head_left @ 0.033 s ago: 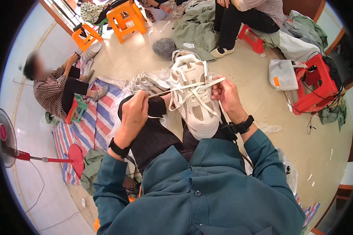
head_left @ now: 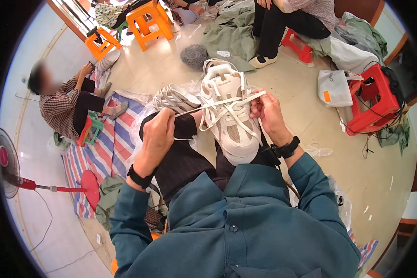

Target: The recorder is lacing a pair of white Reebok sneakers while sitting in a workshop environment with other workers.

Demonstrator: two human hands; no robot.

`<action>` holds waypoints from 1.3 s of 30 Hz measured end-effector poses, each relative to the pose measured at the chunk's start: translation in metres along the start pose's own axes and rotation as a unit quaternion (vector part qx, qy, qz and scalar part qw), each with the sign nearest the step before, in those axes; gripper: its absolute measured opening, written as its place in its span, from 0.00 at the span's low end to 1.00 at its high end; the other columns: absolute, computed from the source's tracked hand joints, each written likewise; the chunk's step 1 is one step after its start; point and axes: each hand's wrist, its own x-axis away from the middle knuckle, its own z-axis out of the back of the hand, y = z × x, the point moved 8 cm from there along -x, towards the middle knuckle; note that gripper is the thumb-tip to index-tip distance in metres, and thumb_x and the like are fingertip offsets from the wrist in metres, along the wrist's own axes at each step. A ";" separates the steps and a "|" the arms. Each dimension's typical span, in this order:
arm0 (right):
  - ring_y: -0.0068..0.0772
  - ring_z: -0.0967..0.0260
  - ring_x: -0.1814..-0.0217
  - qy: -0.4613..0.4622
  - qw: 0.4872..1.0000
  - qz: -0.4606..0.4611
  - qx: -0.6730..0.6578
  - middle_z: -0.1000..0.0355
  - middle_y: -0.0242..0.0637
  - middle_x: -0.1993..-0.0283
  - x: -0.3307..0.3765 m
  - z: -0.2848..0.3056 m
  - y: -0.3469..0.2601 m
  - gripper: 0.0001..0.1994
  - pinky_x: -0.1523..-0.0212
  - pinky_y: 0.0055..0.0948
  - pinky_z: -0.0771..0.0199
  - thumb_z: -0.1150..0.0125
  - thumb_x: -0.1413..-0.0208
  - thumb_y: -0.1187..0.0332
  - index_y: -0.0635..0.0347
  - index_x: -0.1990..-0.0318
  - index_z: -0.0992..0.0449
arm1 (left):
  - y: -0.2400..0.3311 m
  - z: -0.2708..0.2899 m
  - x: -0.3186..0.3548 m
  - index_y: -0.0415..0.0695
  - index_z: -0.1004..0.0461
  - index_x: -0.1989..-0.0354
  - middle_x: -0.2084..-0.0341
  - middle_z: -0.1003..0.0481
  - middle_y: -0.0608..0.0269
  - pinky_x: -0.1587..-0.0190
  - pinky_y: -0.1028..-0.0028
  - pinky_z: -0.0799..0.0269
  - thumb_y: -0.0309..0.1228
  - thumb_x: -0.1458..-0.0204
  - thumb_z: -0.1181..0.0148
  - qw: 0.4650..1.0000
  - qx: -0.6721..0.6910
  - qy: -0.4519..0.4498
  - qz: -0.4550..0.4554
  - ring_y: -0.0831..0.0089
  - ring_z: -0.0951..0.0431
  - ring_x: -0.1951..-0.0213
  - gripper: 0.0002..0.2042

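Note:
A white and beige sneaker point(head_left: 229, 113) rests on my lap, toe toward me, its cream lace point(head_left: 227, 103) stretched across the eyelets. My left hand point(head_left: 156, 136) pinches one lace end and holds it taut out to the left, above my dark trouser knee. My right hand point(head_left: 269, 115) grips the other lace end at the shoe's right side, fingers closed against the upper. A second, similar sneaker point(head_left: 175, 97) lies just beyond my left knee on clear plastic. Both wrists wear black bands.
A person point(head_left: 62, 104) sits at the left on a small green stool by a striped mat point(head_left: 111, 148). A red floor fan point(head_left: 9, 167) stands lower left. Orange stools point(head_left: 146, 18) are at the back, a red stool point(head_left: 373, 99) with cables and a white bag point(head_left: 336, 88) at right.

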 end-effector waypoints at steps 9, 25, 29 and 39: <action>0.13 0.43 0.84 -0.072 0.973 0.094 0.197 0.37 0.25 0.81 0.002 -0.017 -0.013 0.11 0.84 0.17 0.39 0.51 0.36 0.67 0.61 0.67 0.26 | -0.028 0.038 0.018 0.39 0.30 0.66 0.78 0.31 0.47 0.73 0.66 0.33 0.20 0.48 0.46 0.998 -0.017 -0.010 0.059 0.52 0.28 0.76 0.03; 0.11 0.44 0.85 -0.055 0.961 0.114 0.245 0.35 0.23 0.81 0.010 -0.023 -0.020 0.09 0.85 0.17 0.44 0.45 0.40 0.68 0.61 0.71 0.27 | 0.004 0.089 0.049 0.42 0.38 0.67 0.84 0.40 0.70 0.86 0.85 0.46 0.20 0.48 0.49 0.765 0.599 -0.032 0.234 0.85 0.42 0.87 0.05; 0.12 0.44 0.85 -0.058 0.957 0.127 0.253 0.35 0.23 0.81 0.007 -0.021 -0.017 0.09 0.85 0.17 0.43 0.44 0.40 0.68 0.61 0.71 0.28 | -0.021 0.090 0.054 0.42 0.37 0.66 0.85 0.40 0.70 0.86 0.85 0.47 0.21 0.46 0.47 0.757 0.599 0.000 0.259 0.85 0.43 0.87 0.05; 0.12 0.41 0.80 -0.080 0.948 0.123 0.284 0.35 0.23 0.80 0.014 -0.023 -0.022 0.08 0.80 0.17 0.41 0.42 0.42 0.69 0.62 0.71 0.28 | -0.114 0.091 0.051 0.42 0.33 0.65 0.85 0.40 0.72 0.83 0.85 0.47 0.23 0.45 0.46 0.851 0.430 0.021 0.301 0.86 0.42 0.84 0.03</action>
